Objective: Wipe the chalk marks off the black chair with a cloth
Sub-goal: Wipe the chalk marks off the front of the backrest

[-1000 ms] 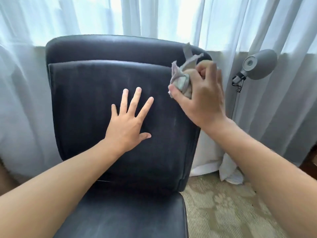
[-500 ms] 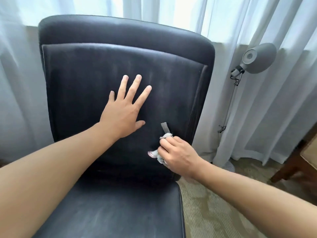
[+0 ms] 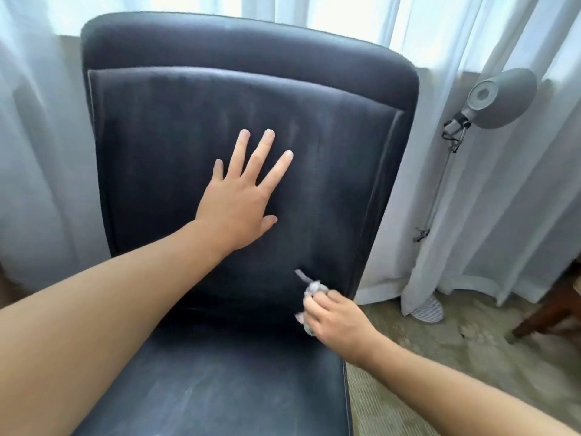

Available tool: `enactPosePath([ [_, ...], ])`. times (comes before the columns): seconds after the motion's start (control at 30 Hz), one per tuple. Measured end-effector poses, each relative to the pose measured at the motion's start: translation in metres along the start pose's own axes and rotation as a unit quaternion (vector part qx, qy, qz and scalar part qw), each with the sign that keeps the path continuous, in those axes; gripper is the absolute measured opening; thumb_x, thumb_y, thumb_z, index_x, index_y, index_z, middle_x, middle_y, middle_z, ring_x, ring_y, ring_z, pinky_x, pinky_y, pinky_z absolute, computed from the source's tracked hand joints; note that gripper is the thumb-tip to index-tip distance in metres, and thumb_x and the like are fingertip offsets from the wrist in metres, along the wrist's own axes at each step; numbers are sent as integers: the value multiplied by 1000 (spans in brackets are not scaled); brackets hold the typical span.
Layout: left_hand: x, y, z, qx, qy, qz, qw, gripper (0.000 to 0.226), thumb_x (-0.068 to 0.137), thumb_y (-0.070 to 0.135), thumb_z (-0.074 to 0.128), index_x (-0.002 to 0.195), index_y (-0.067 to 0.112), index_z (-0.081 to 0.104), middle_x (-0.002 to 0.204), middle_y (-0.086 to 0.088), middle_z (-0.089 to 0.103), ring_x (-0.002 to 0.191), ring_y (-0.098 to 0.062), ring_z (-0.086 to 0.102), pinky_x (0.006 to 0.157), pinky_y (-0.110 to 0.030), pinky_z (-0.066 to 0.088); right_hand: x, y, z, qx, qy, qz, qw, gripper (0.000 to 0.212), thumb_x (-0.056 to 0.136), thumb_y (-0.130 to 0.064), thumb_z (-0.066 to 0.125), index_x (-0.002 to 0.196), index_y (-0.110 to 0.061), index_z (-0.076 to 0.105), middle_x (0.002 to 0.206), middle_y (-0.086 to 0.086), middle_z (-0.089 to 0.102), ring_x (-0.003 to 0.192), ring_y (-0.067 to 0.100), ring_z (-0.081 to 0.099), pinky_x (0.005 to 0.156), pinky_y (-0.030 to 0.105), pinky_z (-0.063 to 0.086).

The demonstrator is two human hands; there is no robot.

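Below the flat, splayed left hand (image 3: 239, 206) on the black chair (image 3: 188, 127), the right hand (image 3: 336, 319) clutches a crumpled cloth (image 3: 309, 292) against the backrest's base.

My right hand (image 3: 338, 319) covered most of the cloth (image 3: 312, 289), so only a few crumpled bits and a loose strip stuck out. The chair (image 3: 251, 114) seat ran off the bottom edge, and so did both my forearms. The wooden furniture leg (image 3: 547, 316) on the right was cropped and kinda blurry.

Lamp (image 3: 500, 97) right of chair (image 3: 239, 45) (curtain-side)
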State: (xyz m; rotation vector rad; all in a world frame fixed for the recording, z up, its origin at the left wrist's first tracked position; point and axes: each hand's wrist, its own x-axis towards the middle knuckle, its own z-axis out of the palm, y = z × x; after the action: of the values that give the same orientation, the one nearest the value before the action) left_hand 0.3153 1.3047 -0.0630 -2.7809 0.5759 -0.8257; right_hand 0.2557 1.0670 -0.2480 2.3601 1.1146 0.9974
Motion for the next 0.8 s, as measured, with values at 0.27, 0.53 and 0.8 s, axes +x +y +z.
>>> enactPosePath([
  [0.27, -3, -12, -2, -27, 4, 37, 999, 106, 90, 44, 72, 167, 31, 0, 173, -4, -20, 159, -38, -14, 115, -60, 38, 91, 88, -87, -54, 189, 147, 969, 20, 99, -7, 56, 81, -6, 65, 92, 20, 64, 81, 37, 60, 63, 46, 48],
  [0.53, -21, -27, -11, -55, -34, 68, 996, 88, 89, 23, 66, 165, 14, 21, 175, -8, -6, 161, -30, 5, 118, -54, 38, 166, 118, -80, -71, 245, 256, 932, 17, 99, -11, 55, 85, -3, 62, 100, 27, 64, 89, 41, 61, 74, 47, 50],
  [0.8, -105, -48, -43, -7, -139, 17, 990, 76, 97, 35, 52, 163, 13, 20, 172, -3, 10, 160, -21, 6, 126, -47, 24, 99, 51, -69, 45, 2, 95, 995, 16, 86, -19, 70, 79, -10, 58, 94, 16, 59, 85, 33, 54, 64, 40, 47],
])
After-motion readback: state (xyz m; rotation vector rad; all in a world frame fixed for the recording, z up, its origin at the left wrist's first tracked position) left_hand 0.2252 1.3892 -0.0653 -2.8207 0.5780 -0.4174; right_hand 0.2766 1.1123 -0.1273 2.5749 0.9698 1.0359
